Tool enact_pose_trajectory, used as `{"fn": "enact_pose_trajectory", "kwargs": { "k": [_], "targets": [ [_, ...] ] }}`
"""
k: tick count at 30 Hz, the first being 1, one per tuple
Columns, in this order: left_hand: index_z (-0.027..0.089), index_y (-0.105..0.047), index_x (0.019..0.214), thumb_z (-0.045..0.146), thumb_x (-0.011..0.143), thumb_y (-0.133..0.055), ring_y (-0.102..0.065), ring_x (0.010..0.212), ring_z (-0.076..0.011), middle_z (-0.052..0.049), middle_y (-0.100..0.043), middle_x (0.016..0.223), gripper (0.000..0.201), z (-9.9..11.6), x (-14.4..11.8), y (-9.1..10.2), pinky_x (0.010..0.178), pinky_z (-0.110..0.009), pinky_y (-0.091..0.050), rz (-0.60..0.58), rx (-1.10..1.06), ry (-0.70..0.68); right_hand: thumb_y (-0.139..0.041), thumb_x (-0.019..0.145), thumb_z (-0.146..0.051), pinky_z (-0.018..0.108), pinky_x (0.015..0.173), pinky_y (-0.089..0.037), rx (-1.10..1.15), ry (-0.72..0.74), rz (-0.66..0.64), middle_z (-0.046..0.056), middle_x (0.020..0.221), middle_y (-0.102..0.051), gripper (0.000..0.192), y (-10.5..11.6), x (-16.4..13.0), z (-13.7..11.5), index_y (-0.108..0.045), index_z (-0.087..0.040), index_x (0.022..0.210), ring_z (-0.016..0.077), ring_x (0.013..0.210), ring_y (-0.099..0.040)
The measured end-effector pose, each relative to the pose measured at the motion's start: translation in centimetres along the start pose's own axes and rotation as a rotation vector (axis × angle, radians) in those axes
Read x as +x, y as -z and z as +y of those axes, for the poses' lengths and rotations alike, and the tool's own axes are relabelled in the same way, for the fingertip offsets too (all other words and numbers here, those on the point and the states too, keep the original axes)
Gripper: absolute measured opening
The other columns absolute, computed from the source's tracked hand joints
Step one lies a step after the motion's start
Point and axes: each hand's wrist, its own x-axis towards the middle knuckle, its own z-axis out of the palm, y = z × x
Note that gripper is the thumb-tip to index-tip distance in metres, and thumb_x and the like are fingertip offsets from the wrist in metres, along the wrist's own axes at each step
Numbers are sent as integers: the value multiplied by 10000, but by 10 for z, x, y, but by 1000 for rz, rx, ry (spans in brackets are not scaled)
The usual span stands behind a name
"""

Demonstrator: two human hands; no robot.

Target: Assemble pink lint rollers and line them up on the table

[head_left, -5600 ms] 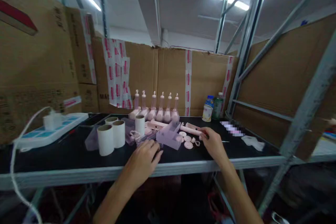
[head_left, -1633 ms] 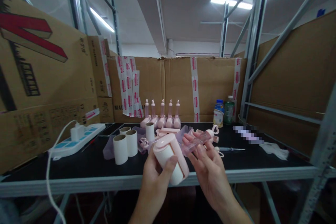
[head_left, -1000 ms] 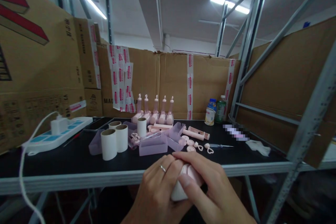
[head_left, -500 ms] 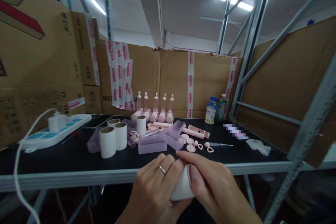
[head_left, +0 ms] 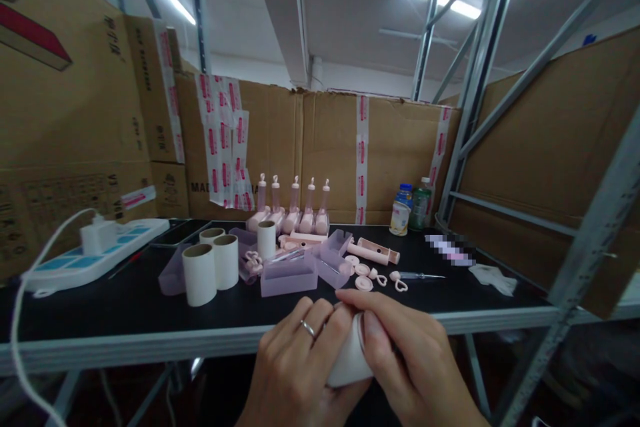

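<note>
Below the table's front edge, both hands are wrapped around a white roll [head_left: 350, 357], whose ends are mostly covered by fingers. My left hand [head_left: 303, 363] grips it from the left, with a ring on one finger. From the right, my right hand [head_left: 413, 353] holds the same roll, its thumb pressed along the near end and its fingers over the top. Beyond the hands lies an open purple tray [head_left: 289, 282]. Pale pink round caps [head_left: 364, 283] and a heart-shaped loop piece [head_left: 401, 285] rest to its right.
White rolls with cardboard cores [head_left: 200, 280] stand on the left. Several pink bottle-like items with loops [head_left: 295, 213] line the back. A screwdriver [head_left: 420, 276], a crumpled tissue [head_left: 494, 279] and two bottles [head_left: 401, 210] are at right; a power strip [head_left: 100, 257] is at left.
The view has shifted slightly, so the things at the left sit a little further left. Both hands keep hold of the white roll, with only a slight shift of grip.
</note>
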Motion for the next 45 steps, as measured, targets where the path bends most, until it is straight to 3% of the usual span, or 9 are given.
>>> {"fn": "enact_pose_trajectory", "kwargs": {
  "k": [3, 6, 11, 18, 24, 35, 41, 45],
  "targets": [
    [195, -569, 1055, 319, 976, -634, -680, 747, -227, -46, -704, 862, 160, -2, 4, 5, 646, -348, -565, -47, -44, 61, -479, 1056, -216, 185, 956, -574, 107, -66, -47, 57, 1170, -795, 303, -1, 3, 0, -693, -188, 1270, 152, 1090, -760],
    [216, -567, 1049, 305, 962, -660, -690, 775, -227, -31, -702, 879, 155, -4, 7, 13, 656, -346, -570, -94, -92, 107, -503, 1076, -286, 206, 1039, -546, 176, -76, -131, 51, 1315, -745, 319, 3, 5, -1, -649, -222, 1351, 162, 1222, -705],
    [232, -554, 1028, 301, 925, -713, -695, 793, -249, -30, -703, 905, 202, -5, 8, 25, 640, -363, -570, -151, -89, 129, -508, 1083, -301, 199, 1121, -492, 139, -41, -219, 38, 1498, -642, 388, 13, 3, -2, -577, -254, 1462, 156, 1390, -597],
    [217, -563, 1008, 371, 930, -723, -685, 773, -262, -49, -706, 910, 235, -3, 7, 25, 619, -382, -562, -208, -73, 86, -424, 999, -133, 201, 994, -587, -70, 106, -175, 154, 1298, -759, 426, 11, 3, -3, -643, -70, 1359, 184, 1184, -745],
    [208, -607, 1019, 460, 911, -750, -674, 801, -260, -64, -716, 943, 309, 3, 6, 22, 611, -363, -530, -196, -40, 123, -427, 1009, -145, 210, 935, -623, -187, 115, -87, 117, 1259, -781, 400, 9, -3, -5, -663, -143, 1332, 188, 1140, -766],
    [219, -624, 1045, 473, 835, -832, -668, 869, -260, -27, -724, 992, 389, 12, 4, 23, 647, -390, -497, -254, -54, 228, -467, 1070, -247, 184, 922, -614, -86, 41, -78, 82, 1290, -773, 329, 8, -13, 6, -664, -196, 1328, 179, 1118, -773],
    [231, -614, 1037, 369, 830, -847, -674, 937, -254, -11, -720, 1022, 341, 5, 5, 31, 743, -388, -534, -324, -219, 361, -439, 1107, -337, 216, 943, -603, 97, -76, -182, 89, 1422, -697, 381, 3, -6, 3, -600, -221, 1432, 192, 1219, -721],
    [240, -631, 1035, 352, 795, -878, -675, 897, -252, -5, -713, 993, 362, -1, 5, 36, 730, -377, -534, -366, -215, 350, -446, 1109, -378, 240, 1031, -570, 138, -58, -226, 94, 1462, -668, 407, 4, -3, 3, -594, -223, 1455, 196, 1284, -682]
  ]
}}
